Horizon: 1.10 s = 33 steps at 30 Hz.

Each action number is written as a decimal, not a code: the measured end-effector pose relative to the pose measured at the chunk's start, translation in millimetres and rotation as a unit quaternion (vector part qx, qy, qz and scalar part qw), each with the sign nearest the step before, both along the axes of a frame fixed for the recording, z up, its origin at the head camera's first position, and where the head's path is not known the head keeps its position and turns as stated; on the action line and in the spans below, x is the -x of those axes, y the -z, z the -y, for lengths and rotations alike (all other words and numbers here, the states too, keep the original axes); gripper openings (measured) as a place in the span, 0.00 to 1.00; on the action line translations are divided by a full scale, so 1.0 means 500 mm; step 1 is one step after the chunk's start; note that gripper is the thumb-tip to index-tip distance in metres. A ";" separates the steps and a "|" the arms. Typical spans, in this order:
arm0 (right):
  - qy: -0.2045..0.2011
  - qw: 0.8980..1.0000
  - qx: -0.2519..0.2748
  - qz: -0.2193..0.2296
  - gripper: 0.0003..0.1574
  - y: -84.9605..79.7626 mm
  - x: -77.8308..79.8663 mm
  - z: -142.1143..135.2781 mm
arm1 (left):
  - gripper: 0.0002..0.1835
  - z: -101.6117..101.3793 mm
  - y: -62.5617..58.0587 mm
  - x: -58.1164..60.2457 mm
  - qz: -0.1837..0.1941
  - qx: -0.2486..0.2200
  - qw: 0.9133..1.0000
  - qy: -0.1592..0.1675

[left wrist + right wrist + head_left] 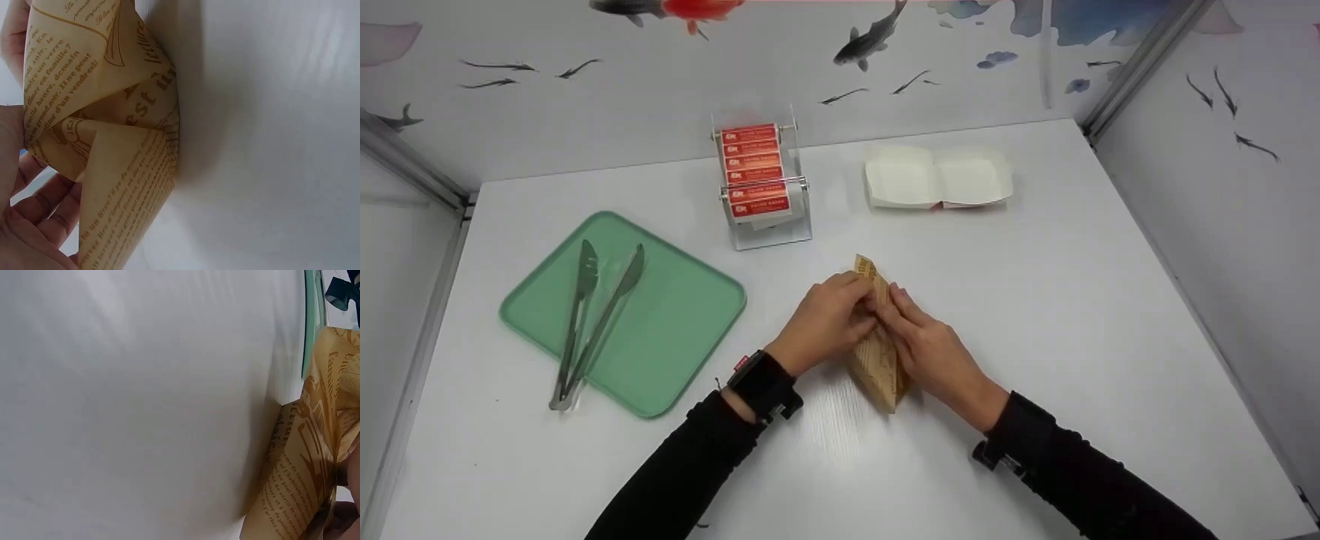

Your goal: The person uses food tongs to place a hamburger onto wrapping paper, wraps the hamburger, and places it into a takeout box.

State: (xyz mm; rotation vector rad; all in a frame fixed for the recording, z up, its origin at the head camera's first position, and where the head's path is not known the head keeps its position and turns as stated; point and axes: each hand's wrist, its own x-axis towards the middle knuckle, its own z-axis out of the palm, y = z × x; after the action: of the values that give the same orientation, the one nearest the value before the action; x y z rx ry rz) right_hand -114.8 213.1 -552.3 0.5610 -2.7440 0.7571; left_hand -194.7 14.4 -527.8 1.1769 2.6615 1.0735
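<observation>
A sheet of tan wrapping paper [876,369] with brown print stands folded up into a ridge on the white table, its ends pointed. On its left side my left hand [831,315] pinches the upper edge with bent fingers. From the right, my right hand [936,351] holds the same edge, index finger stretched along it. Close up in the left wrist view, the paper [126,185] shows a deep crease with a tucked fold. The right wrist view has its other side [292,481] bulging. Whether anything lies inside is hidden.
A green tray [682,322] bears metal tongs [577,322] whose end overhangs its edge. Behind stands a clear dispenser [772,238] with a roll of red labels [754,161]. An opened white box [971,176] lies at the back right. Printed walls [660,97] enclose the table.
</observation>
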 end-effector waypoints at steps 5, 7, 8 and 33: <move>-0.006 1.000 -0.013 0.012 0.34 -0.002 0.000 -0.001 | 0.09 0.004 -0.004 -0.001 0.011 0.014 1.000 -0.015; -0.006 1.000 -0.020 0.016 0.34 -0.003 0.001 0.001 | 0.10 0.015 -0.007 0.001 0.024 0.002 1.000 -0.020; -0.005 1.000 -0.022 0.019 0.34 -0.004 0.002 0.001 | 0.10 0.023 -0.009 0.003 0.032 -0.007 0.999 -0.023; -0.002 0.998 -0.012 0.063 0.28 -0.015 0.007 -0.002 | 0.04 0.199 0.033 0.007 0.094 -0.060 0.994 0.003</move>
State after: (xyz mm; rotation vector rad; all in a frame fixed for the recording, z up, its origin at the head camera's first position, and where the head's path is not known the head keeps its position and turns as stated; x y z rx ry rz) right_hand -118.5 214.0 -544.7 0.5415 -2.8721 0.7864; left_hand -198.3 -85.4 -544.5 1.0422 2.4820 1.2885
